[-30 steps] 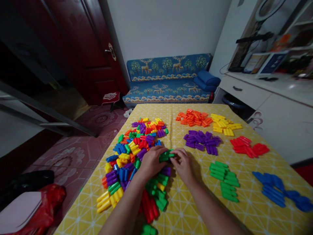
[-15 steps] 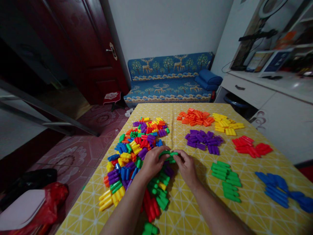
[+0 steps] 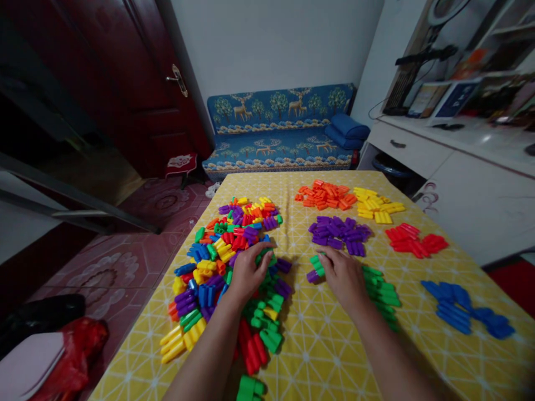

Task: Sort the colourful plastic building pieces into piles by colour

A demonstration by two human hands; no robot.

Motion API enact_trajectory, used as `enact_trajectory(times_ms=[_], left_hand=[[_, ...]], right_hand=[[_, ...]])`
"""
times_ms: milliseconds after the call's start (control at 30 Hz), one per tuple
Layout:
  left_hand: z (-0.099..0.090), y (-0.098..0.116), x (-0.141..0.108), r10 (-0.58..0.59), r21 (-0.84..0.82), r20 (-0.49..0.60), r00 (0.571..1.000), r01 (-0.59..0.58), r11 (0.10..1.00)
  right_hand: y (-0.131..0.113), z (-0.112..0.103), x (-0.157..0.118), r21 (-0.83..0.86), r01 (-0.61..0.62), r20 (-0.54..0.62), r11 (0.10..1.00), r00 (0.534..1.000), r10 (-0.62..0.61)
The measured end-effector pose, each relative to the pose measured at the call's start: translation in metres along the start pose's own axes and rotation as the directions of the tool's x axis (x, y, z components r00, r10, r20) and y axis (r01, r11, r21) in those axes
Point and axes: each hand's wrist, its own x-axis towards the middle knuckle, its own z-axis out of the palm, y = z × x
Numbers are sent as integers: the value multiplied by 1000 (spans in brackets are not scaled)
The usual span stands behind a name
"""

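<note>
My left hand is over the right side of a mixed heap of plastic building blocks. Its fingers are curled round a green block, partly hidden by them. My right hand is closed on a green block, to the left of the green pile, which the hand and wrist partly cover. A purple piece shows at the near end of that block; whether it is joined cannot be made out. Just beyond the right hand lies a purple pile.
Orange, yellow, red and blue piles lie on the yellow tablecloth. A patterned sofa stands beyond the table, a white cabinet to the right.
My hands were together over the heap's right edge with green blocks between them. They have parted: the right hand has moved right with a green block, the left slightly left.
</note>
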Motion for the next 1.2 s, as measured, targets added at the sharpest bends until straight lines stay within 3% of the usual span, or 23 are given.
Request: enact_trajectory(times_ms=[167, 267, 400, 500, 600, 767, 1000, 1100, 1200], left_hand=[[-3, 6, 2, -12, -43, -29, 1000, 11, 999], [-8, 21, 2, -61, -108, -21, 998, 59, 992], [-9, 44, -1, -122, -251, 134, 983, 153, 956], [-4, 54, -5, -89, -299, 280, 956, 175, 938], [-1, 55, -8, -86, -271, 313, 946, 176, 946], [-6, 52, -8, -74, -151, 339, 938, 131, 980], [-14, 58, -7, -40, 60, 362, 931, 19, 998], [-22, 51, -5, -28, 98, 337, 941, -5, 995], [-35, 36, -1, -118, 201, 235, 965, 71, 977]], right_hand=[[29, -23, -2, -82, -127, 73, 989, 988, 133], [34, -25, -2, 164, -229, 35, 960, 973, 226], [11, -18, -3, 619, -227, 19, 752, 961, 275], [-15, -11, -7, 736, -220, 51, 640, 961, 271], [-31, -3, -12, 760, -218, 69, 613, 964, 257], [-37, 6, -19, 765, -211, 55, 609, 963, 264], [-44, 12, -23, 730, -144, 1, 668, 978, 210], [-33, 8, -20, 682, -140, -36, 717, 974, 225], [-6, -4, -13, 511, -125, -165, 851, 957, 240]])
